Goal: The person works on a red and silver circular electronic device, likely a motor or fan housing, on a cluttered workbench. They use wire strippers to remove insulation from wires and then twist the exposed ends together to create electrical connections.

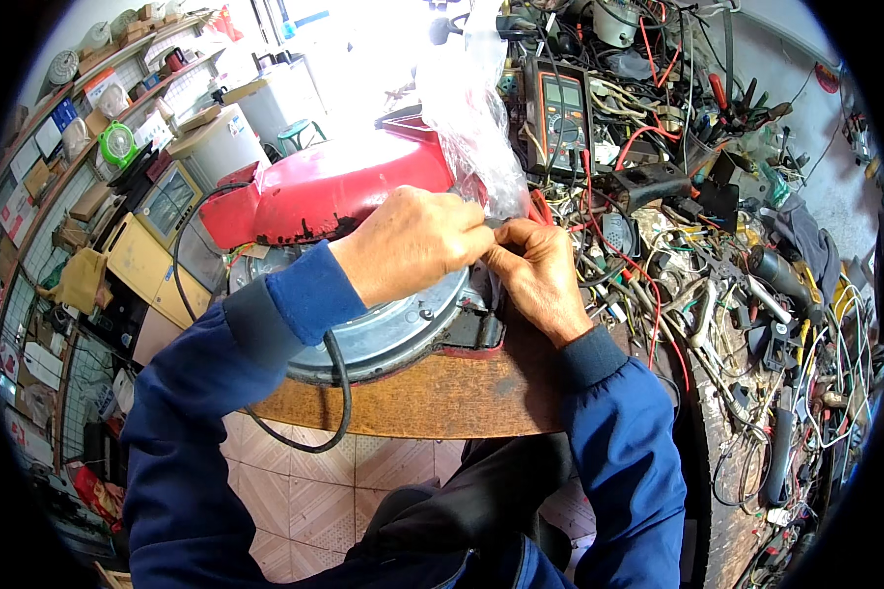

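On the wooden table lies a red-housed appliance with a round grey metal base. My left hand reaches across that base, its fingers closed near the appliance's right side. Close against it, my right hand has thumb and fingers pinched together. The fingertips of both hands meet over a dark corner part of the appliance. Whatever sits between them is hidden or too small to name. A clear plastic bag hangs down just behind the hands. A black cable loops from the base over the table edge.
A multimeter stands behind my right hand. Cables, tools and loose parts crowd the workbench at the right, with red wires trailing toward the table. Shelves and appliances line the left. Tiled floor shows below.
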`<state>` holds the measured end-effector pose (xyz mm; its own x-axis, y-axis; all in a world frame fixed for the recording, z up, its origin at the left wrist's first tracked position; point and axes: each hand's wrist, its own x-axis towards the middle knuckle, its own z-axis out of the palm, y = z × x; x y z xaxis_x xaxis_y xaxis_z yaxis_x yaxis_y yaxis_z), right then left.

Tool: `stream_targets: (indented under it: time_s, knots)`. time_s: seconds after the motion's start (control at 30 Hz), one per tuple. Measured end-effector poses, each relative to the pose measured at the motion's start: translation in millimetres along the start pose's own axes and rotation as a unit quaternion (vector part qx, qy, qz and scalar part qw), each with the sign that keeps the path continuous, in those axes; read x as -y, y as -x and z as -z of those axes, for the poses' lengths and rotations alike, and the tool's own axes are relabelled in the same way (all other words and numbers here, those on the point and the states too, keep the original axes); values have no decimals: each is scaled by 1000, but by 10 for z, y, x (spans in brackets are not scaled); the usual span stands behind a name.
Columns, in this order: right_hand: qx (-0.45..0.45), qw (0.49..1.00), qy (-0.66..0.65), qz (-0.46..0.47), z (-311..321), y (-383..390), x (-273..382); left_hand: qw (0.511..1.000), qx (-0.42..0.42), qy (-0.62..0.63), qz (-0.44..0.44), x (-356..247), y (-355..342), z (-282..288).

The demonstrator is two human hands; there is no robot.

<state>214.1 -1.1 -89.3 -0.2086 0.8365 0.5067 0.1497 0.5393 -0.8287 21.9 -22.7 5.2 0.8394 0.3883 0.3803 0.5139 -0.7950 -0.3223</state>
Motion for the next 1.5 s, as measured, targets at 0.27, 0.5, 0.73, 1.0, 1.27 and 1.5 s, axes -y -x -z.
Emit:
stream_targets:
  time_s: [0.27,0.5,0.73,1.0,1.27,1.5]
  knots:
    - [-27,999,22,6,-26,24,-19,969,58,222,93,193,-69,-17]
    - [-23,998,-34,-54,-49,22,-8,948,81,232,204,249,107,244]
    - [-11,999,40,-11,-5,51,102,980,89,56,171,216,438,371]
    - [19,944,222,245,-193,-85,393,977,61,113,171,301,638,462]
    - [9,938,222,265,-382,-162,364,969,11,181,166,420,772,400]
    - [-2,951,188,247,-374,-148,348,973,15,164,158,434,762,363]
